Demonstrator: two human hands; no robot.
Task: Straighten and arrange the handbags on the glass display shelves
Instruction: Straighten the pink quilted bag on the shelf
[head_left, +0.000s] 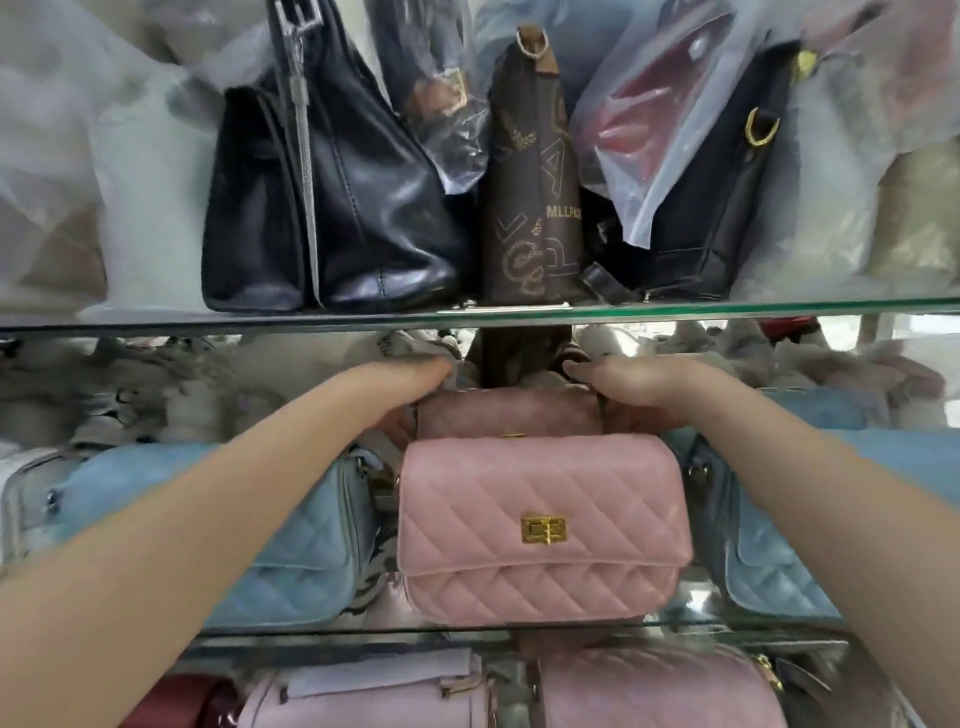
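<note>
A pink quilted handbag (540, 525) with a gold clasp stands at the front of the middle glass shelf (363, 631). Behind it sits a second pink handbag (509, 415), mostly hidden. My left hand (410, 387) grips that rear bag at its left end, and my right hand (628, 389) grips its right end. Both arms reach in under the upper glass shelf (208, 321). Light blue quilted handbags flank the pink one, a left blue bag (291, 551) and a right blue bag (789, 561).
On the upper shelf stand a black leather bag (332, 208), a brown printed bag (530, 208) and a black bag (717, 223) partly under plastic wrap. Plastic-wrapped bags fill both sides. The lower shelf holds pale pink bags (649, 691) and a red one (176, 701).
</note>
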